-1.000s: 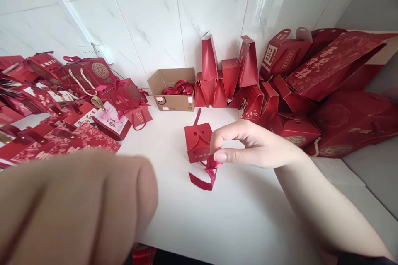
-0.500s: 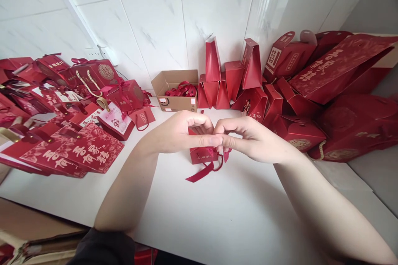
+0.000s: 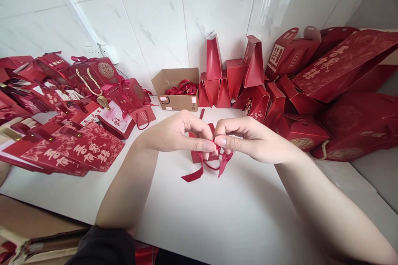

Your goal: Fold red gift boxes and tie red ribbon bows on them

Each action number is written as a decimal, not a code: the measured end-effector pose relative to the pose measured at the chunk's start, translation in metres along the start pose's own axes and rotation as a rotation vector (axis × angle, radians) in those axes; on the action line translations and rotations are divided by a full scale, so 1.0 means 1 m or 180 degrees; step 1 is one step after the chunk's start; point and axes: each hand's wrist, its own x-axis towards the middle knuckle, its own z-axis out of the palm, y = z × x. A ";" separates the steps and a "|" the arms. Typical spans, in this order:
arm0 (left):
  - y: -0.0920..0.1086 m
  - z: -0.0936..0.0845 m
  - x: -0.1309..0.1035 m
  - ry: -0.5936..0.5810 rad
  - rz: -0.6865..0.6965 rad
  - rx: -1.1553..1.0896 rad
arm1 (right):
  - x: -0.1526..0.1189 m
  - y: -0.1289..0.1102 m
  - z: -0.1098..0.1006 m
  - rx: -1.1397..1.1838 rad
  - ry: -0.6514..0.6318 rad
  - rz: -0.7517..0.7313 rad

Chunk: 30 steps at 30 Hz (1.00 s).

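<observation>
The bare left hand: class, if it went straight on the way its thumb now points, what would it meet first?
Probably the bare right hand, close across from the left hand, though the shiny red fabric ribbon gathered between them could come first; depth there is unclear.

Box [image 3: 195, 157] before you on the table [image 3: 202, 211], carton [image 3: 178, 102] behind with ribbons [image 3: 185, 87] inside; bags [image 3: 96, 147] to your left, box pile [image 3: 297, 132] right.

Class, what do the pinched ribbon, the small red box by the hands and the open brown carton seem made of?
Ribbon: probably satin, softly glossy; limp, smooth tails.
Small red box: likely card, smooth; straight edges.
Open brown carton: apparently cardboard, matte; stiff, plain walls.
</observation>
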 end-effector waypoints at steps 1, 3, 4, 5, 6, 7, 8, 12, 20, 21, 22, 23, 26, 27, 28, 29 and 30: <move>0.001 0.000 -0.001 0.0009 0.0016 0.0031 | 0.000 0.000 0.000 0.0043 -0.0040 0.0020; 0.003 0.002 -0.002 -0.0025 0.0119 0.0074 | -0.001 -0.002 0.001 0.0123 -0.0136 0.0049; 0.005 0.002 -0.002 -0.0082 0.0202 0.0086 | -0.001 -0.002 0.001 0.0135 -0.0187 0.0046; 0.007 0.003 -0.003 -0.0183 0.0292 0.0090 | -0.001 -0.003 0.001 0.0124 -0.0238 0.0026; 0.008 0.004 -0.004 -0.0316 0.0372 0.0088 | -0.001 -0.003 0.000 0.0094 -0.0295 -0.0013; 0.010 0.004 -0.005 -0.0460 0.0434 0.0086 | -0.001 -0.003 0.000 0.0051 -0.0355 -0.0055; 0.011 0.004 -0.006 -0.0590 0.0476 0.0089 | -0.001 -0.003 0.000 0.0007 -0.0423 -0.0093; 0.017 0.003 -0.015 -0.0669 0.0392 0.0150 | 0.000 0.004 -0.005 -0.0186 -0.0532 -0.0001; 0.011 -0.013 -0.027 0.0528 0.0267 0.0264 | 0.006 0.038 -0.032 -0.0182 -0.0036 0.0139; 0.009 -0.019 -0.029 0.0575 0.0223 0.0270 | 0.007 0.044 -0.036 -0.0285 -0.0010 0.0225; 0.006 -0.025 -0.031 0.0573 0.0179 0.0291 | 0.007 0.052 -0.040 -0.0436 0.0027 0.0345; 0.003 -0.031 -0.034 0.0526 0.0114 0.0348 | 0.008 0.060 -0.044 -0.0628 0.0094 0.0492; -0.005 -0.049 -0.039 0.0297 -0.0413 0.0847 | 0.009 0.090 -0.054 -0.1151 0.0370 0.1087; -0.007 -0.053 -0.039 0.0330 -0.0688 0.1108 | 0.009 0.101 -0.055 -0.1225 0.0382 0.1278; -0.011 -0.056 -0.039 0.0445 -0.0985 0.1388 | 0.009 0.111 -0.055 -0.1181 0.0332 0.1419; -0.014 -0.058 -0.039 0.0628 -0.1295 0.1673 | 0.009 0.122 -0.054 -0.1001 0.0218 0.1537; -0.018 -0.059 -0.037 0.0849 -0.1601 0.1941 | 0.009 0.131 -0.051 -0.0718 0.0064 0.1623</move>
